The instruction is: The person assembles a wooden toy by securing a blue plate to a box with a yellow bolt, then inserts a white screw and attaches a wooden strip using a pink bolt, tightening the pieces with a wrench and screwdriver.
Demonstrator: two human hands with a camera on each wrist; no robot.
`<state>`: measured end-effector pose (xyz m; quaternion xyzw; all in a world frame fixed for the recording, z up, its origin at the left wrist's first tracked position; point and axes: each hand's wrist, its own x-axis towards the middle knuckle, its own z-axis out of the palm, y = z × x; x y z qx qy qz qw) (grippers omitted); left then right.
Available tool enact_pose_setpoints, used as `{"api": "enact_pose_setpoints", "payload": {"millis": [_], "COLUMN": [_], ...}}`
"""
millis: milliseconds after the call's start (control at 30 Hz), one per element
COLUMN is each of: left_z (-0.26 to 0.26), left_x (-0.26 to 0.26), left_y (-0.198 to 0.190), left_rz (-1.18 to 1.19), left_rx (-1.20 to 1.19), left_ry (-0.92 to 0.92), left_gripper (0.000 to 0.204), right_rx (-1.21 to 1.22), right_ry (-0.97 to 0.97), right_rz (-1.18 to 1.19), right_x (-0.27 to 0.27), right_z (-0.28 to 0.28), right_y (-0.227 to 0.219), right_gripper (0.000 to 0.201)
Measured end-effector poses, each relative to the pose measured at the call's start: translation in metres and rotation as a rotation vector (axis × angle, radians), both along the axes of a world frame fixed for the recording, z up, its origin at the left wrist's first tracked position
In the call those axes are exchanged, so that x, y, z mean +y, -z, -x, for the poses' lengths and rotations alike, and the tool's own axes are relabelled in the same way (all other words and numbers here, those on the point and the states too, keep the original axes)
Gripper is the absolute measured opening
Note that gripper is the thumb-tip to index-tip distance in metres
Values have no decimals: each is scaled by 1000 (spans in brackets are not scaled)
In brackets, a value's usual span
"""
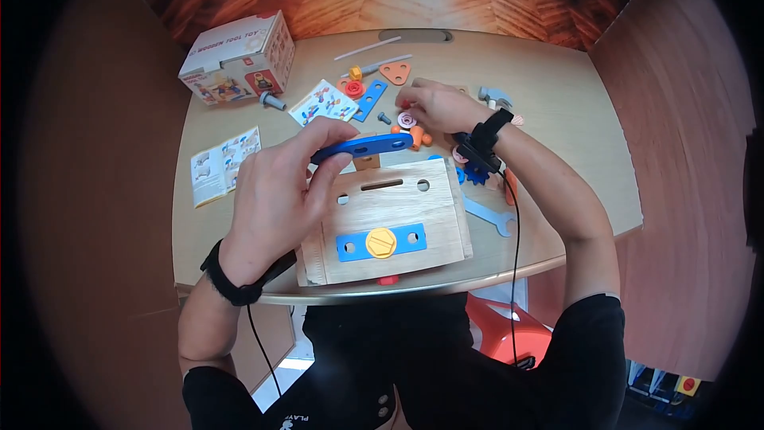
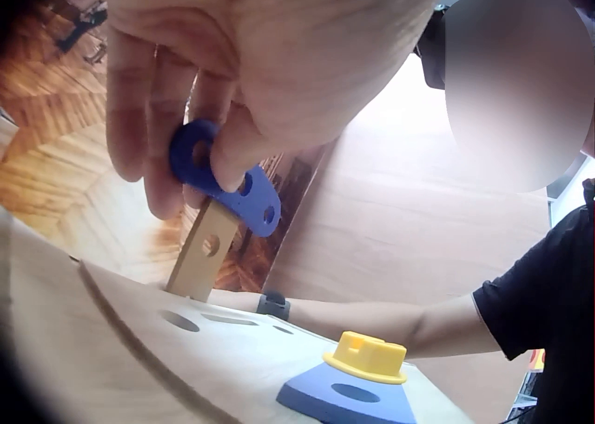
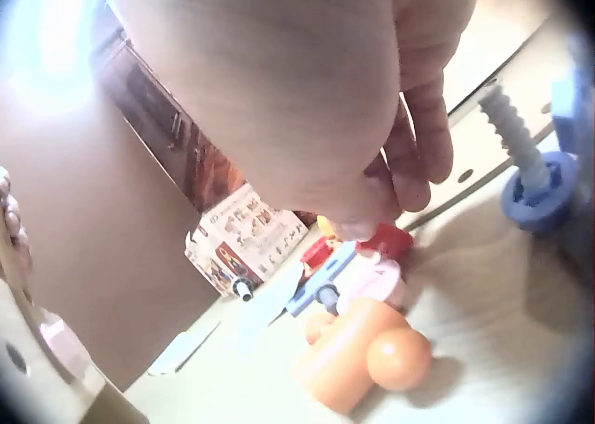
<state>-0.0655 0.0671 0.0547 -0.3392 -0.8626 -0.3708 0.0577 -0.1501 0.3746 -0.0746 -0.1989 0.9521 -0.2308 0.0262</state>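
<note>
My left hand (image 1: 274,191) pinches a dark blue holed strip (image 1: 378,144) between thumb and fingers, above the back of a wooden toolbox (image 1: 442,203). Behind it rises a plain wooden strip (image 2: 191,261), its top meeting the blue one in the left wrist view. On the box's near face a yellow bolt head (image 1: 380,243) sits over a lighter blue strip (image 1: 346,248). Farther back, my right hand (image 1: 450,106) pinches a small red piece (image 3: 395,242), partly hidden by the fingers. Close below those fingertips lie a pink round piece (image 3: 372,289) and an orange peg-like piece (image 3: 339,368).
A toy carton (image 1: 231,56) stands back left, near a grey bolt (image 1: 272,101) and instruction sheets (image 1: 225,166). A blue wrench (image 1: 489,213) lies right of the toolbox, a toy hammer (image 1: 495,97) beyond my right hand. Cables hang from both wrists.
</note>
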Motion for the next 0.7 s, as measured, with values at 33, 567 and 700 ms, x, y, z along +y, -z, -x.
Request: {"api": "enact_pose_setpoints", "payload": {"millis": [33,567,700], "left_z": [0,-1,-2], "left_x": [-1,1,2], "left_y": [0,-3,-4], "left_rz": [5,29,27], "left_rx": [-1,15,-9], "left_ry": [1,10,8], "left_gripper": [19,19,19], "right_rx": [39,185,33], "right_ry": [-24,104,81], "right_rz": [-7,-26,-107], "right_x": [-3,-8,-10], "right_z": [-1,26,36], "right_y": [9,13,11], "right_gripper": [18,42,32]}}
